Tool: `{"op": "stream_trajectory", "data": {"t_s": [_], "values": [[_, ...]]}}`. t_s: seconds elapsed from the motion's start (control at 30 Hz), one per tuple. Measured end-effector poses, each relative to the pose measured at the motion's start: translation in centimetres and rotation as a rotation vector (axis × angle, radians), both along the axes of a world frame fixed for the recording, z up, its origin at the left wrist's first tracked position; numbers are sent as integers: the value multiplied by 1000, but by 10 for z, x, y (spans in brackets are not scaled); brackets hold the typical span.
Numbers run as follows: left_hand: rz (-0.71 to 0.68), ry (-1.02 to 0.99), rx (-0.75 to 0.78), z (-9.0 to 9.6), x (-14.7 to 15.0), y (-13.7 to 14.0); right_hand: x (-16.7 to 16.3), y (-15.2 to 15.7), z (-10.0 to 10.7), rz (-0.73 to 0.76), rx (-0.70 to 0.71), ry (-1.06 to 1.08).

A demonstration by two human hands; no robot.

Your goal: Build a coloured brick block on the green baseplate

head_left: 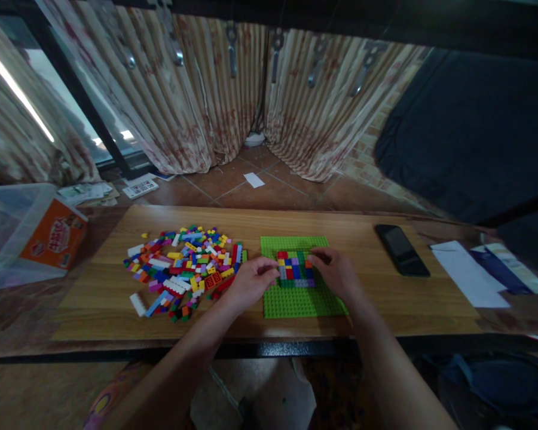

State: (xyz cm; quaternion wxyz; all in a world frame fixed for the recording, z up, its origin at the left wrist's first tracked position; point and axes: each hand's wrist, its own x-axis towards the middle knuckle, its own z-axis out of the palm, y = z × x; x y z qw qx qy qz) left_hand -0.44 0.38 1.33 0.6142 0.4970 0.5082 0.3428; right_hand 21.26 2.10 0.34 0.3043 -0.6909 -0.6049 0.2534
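A green studded baseplate (273, 307) lies on the wooden table. On it sits a rectangular block of coloured toy bricks (296, 270) in red, yellow, blue, grey and green. At the block's left edge is my left hand (253, 282), thumb and forefinger curled close together against the bricks. My right hand (335, 272) is at the upper right edge, its bent fingers closed on the bricks there. The fingertips of both hands partly cover the block's sides. To the left of my left hand spreads a pile of loose toy bricks (179, 263) in many colours.
A black phone (402, 249) lies on the right of the wooden table (363, 233). Papers (468, 275) are beyond the right end. At far left stands a clear plastic bin (13, 203) with an orange label. Striped curtains (197, 101) hang behind.
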Motion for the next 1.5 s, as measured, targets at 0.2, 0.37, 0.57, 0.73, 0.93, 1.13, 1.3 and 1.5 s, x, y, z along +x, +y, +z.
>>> {"op": "stream_trajectory", "data": {"t_s": [0.2, 0.37, 0.57, 0.73, 0.93, 1.13, 1.3, 1.5], "values": [[0, -9, -10, 0, 0, 0, 1, -1, 0, 24, 39, -5], [4, -16, -10, -3, 0, 0, 1, -2, 3, 31, 43, -48], [3, -21, 4, -6, 0, 1, -4, -3, 3, 50, 34, -102], [-20, -35, 30, -13, -1, 3, -5, -3, -8, 39, 25, -118], [-13, -38, 55, -10, -1, 1, -1, -1, -14, 80, 48, -107], [15, -40, 84, -2, -3, 0, -3, -4, -16, 93, 97, -117], [50, -30, 163, -3, -10, 2, -1, -5, -18, 84, 93, -99], [161, 97, 363, 15, -59, 23, 6, -2, -16, 74, 61, -164]]}}
